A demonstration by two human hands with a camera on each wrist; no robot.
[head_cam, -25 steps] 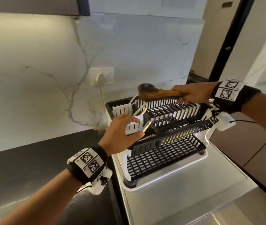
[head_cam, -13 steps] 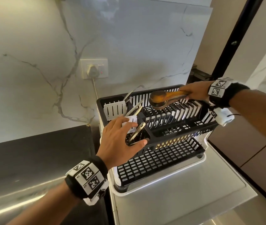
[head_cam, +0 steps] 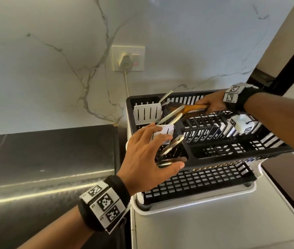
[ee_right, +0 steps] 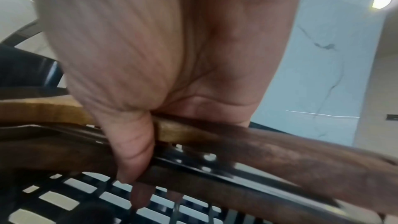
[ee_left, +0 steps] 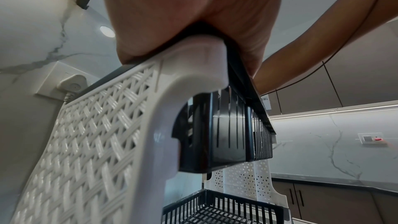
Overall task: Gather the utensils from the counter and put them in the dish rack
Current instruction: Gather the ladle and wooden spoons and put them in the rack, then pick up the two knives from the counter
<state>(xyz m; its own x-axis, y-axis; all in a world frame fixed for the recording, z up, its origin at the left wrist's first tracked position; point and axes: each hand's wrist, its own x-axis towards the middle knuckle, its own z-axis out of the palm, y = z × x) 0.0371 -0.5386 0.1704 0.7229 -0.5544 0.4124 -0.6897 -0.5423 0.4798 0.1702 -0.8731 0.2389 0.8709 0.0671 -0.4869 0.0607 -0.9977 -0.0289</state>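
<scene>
Marble wall [head_cam: 43, 78] — dark counter [head_cam: 43, 153] — dish rack [head_cam: 214, 155] on steel.

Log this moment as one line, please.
left hand: open over cutlery holder | right hand: grip on wooden spoon | dish rack

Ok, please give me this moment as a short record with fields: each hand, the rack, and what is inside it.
left hand: open, fingers spread over the front-left cutlery slot
right hand: grips wooden spoon by the handle, bowl end toward the rack's back-left corner
dish rack: black, two tiers, on a white tray
metal utensils: standing tilted in the cutlery slots
</scene>
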